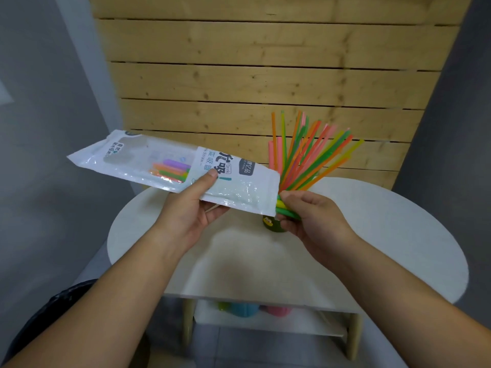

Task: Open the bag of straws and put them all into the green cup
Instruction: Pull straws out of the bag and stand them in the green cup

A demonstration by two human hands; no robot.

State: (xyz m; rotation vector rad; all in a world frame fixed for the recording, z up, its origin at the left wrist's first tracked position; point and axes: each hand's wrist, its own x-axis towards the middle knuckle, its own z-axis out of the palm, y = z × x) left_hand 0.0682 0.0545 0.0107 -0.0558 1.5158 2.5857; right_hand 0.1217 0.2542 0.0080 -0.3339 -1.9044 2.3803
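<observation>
My left hand (191, 208) holds the white straw bag (148, 160) level above the table, thumb on its printed front. Through its clear window a few coloured straws (170, 170) show inside. At the bag's open right end my right hand (313, 219) pinches several green and yellow straw ends (285, 209) that stick out. The green cup (273, 225) stands on the table just under that hand, mostly hidden by it and the bag. Many orange, pink, green and yellow straws (308, 155) fan upward from the cup.
The round white table (385, 235) stands against a wooden slat wall (252, 75). On a shelf under the table sit blue and pink cups (255, 309). Grey walls flank both sides.
</observation>
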